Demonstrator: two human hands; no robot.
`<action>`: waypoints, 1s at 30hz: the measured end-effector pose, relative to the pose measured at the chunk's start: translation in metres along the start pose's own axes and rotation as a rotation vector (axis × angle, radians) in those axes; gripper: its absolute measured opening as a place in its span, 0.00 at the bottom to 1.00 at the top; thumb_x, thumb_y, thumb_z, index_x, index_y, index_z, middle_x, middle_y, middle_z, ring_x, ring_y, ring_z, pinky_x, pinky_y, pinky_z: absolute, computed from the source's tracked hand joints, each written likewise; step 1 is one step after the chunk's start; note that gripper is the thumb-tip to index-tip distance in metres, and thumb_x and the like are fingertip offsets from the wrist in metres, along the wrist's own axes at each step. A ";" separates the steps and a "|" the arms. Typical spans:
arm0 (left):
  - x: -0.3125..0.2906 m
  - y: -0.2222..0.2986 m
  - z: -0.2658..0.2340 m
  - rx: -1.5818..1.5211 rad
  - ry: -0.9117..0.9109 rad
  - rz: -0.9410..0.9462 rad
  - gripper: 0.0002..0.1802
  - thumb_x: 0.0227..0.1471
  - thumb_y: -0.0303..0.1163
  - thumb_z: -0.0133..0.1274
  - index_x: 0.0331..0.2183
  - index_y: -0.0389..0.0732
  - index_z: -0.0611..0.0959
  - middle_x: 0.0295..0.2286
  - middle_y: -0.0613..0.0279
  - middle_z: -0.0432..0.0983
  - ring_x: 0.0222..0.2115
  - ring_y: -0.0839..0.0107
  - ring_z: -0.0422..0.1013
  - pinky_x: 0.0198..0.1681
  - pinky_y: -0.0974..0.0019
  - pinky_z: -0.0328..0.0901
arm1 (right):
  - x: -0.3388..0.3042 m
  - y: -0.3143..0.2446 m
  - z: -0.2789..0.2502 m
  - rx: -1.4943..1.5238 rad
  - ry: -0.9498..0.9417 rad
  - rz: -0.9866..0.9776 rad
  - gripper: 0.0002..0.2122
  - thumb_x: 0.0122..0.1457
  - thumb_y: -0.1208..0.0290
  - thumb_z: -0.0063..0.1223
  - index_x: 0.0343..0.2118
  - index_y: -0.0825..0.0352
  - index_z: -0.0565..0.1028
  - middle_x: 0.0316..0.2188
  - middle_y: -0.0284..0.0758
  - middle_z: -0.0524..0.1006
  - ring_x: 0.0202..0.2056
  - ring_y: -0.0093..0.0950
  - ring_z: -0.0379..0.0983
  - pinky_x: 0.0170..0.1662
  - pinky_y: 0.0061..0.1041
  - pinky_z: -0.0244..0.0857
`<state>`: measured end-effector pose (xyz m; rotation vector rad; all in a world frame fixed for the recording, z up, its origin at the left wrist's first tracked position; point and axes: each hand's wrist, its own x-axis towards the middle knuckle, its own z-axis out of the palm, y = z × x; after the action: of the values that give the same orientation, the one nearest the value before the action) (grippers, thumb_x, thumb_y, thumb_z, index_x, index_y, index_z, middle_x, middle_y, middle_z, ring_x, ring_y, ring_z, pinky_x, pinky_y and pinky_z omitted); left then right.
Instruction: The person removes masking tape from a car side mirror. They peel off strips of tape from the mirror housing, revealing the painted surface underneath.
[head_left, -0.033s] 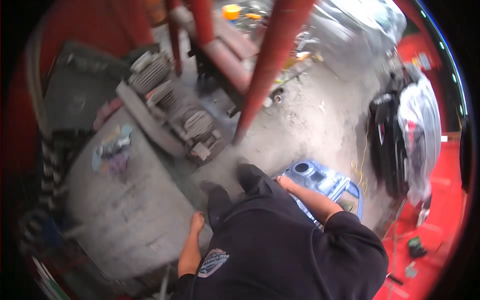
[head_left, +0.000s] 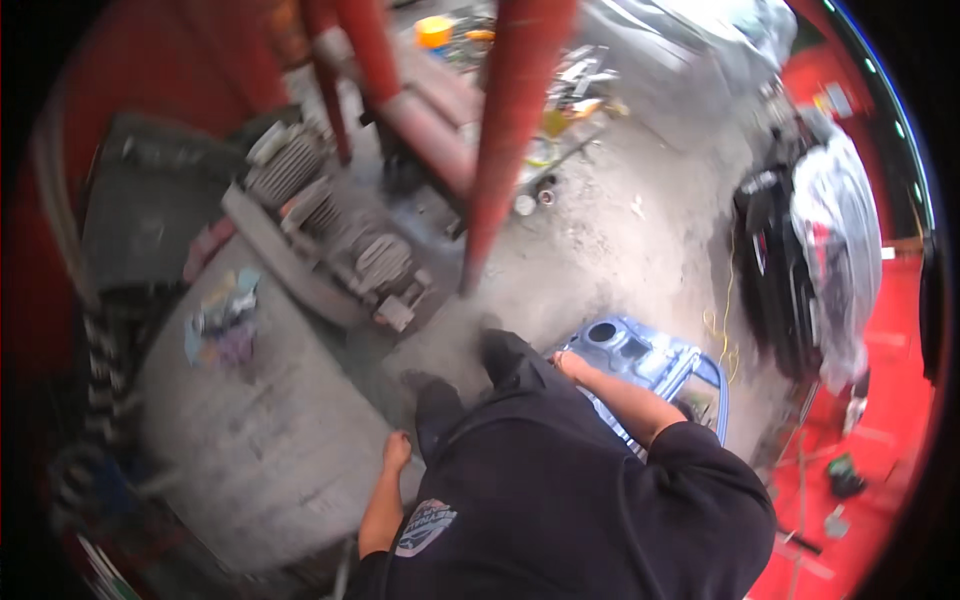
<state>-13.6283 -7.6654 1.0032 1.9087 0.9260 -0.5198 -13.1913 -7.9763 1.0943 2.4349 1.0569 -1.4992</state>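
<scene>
A light blue car door (head_left: pixel 655 345) is at my right side, partly behind my right forearm and my dark shirt. My right hand (head_left: pixel 568 364) is closed at the door's near left edge and appears to grip it; the fingertips are hidden. At my left, my left hand (head_left: pixel 398 448) hangs with its fingers curled in and nothing visible in them. It shows in front of the edge of a large dusty grey panel (head_left: pixel 270 430), and I cannot tell whether they touch.
Crumpled rags (head_left: pixel 225 320) lie on the panel. Dusty machine parts (head_left: pixel 375 265) sit beyond it. A slanted red post (head_left: pixel 505 130) rises ahead. Plastic sheeting (head_left: pixel 690 60) drapes the far right. Black car parts (head_left: pixel 775 270) and a yellow cord (head_left: pixel 730 290) are at the right.
The view has turned slightly, so the red post and far clutter shift left in it. The car door and both my hands keep nearly the same place beside my body.
</scene>
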 end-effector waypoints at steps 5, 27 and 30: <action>0.090 0.129 0.024 0.206 -0.227 0.040 0.23 0.49 0.37 0.48 0.43 0.34 0.86 0.46 0.37 0.78 0.49 0.42 0.73 0.55 0.47 0.66 | -0.060 0.119 -0.056 0.204 0.040 0.160 0.21 0.51 0.71 0.50 0.51 0.64 0.79 0.45 0.45 0.81 0.46 0.45 0.79 0.49 0.42 0.74; 0.569 1.000 0.275 -0.035 -0.519 0.247 0.32 0.63 0.47 0.49 0.58 0.31 0.74 0.56 0.42 0.72 0.59 0.51 0.67 0.63 0.57 0.58 | 0.087 0.776 -0.444 0.913 0.564 0.098 0.19 0.61 0.70 0.56 0.55 0.69 0.75 0.31 0.39 0.82 0.30 0.25 0.79 0.37 0.27 0.72; 0.669 1.109 0.286 -0.004 -0.542 0.311 0.31 0.62 0.47 0.50 0.57 0.32 0.75 0.56 0.40 0.71 0.59 0.49 0.67 0.63 0.56 0.60 | 0.110 0.876 -0.447 0.834 0.644 0.168 0.18 0.61 0.70 0.56 0.54 0.69 0.75 0.29 0.38 0.81 0.27 0.25 0.79 0.32 0.26 0.73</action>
<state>-12.3396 -7.9796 1.0288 1.7309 0.2743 -0.7893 -12.3009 -8.3976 1.0007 3.6193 0.2177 -1.2766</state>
